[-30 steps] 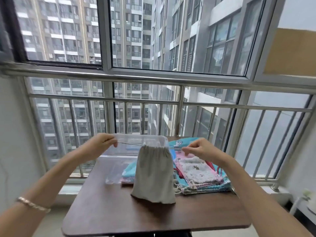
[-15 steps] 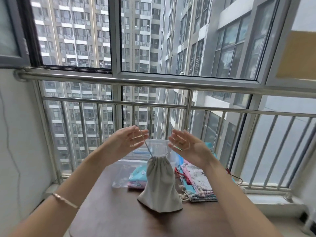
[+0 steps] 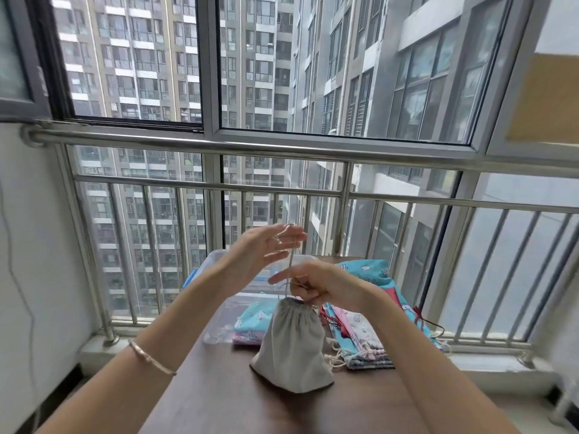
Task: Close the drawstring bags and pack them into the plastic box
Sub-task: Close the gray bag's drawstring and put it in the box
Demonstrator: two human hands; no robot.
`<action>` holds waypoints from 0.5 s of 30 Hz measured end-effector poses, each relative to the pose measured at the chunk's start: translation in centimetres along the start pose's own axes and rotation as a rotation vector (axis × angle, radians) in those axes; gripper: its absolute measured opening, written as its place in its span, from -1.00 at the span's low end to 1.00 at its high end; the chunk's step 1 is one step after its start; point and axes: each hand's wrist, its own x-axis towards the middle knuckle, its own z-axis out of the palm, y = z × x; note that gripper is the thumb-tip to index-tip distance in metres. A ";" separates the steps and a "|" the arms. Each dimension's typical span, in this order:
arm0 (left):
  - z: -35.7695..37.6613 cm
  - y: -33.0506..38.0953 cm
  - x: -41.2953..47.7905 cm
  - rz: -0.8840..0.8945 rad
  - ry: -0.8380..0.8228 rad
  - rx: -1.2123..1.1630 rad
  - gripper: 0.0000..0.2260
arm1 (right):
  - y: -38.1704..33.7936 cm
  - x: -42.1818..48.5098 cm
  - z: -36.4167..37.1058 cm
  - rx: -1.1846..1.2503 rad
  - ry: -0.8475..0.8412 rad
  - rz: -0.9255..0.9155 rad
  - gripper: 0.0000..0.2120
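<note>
bag beneath right hand, left hand above

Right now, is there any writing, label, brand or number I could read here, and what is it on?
No readable text anywhere.
Printed drawstring bags: cartoon patterns only; any lettering is too blurred to read.
Grey drawstring bag and clear plastic box: no marking shows.
</note>
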 end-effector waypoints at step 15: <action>2.2 -5.2 -0.6 -0.011 0.015 0.358 -0.78 | 0.9 -0.9 -0.3 -0.009 0.520 -0.137 -0.73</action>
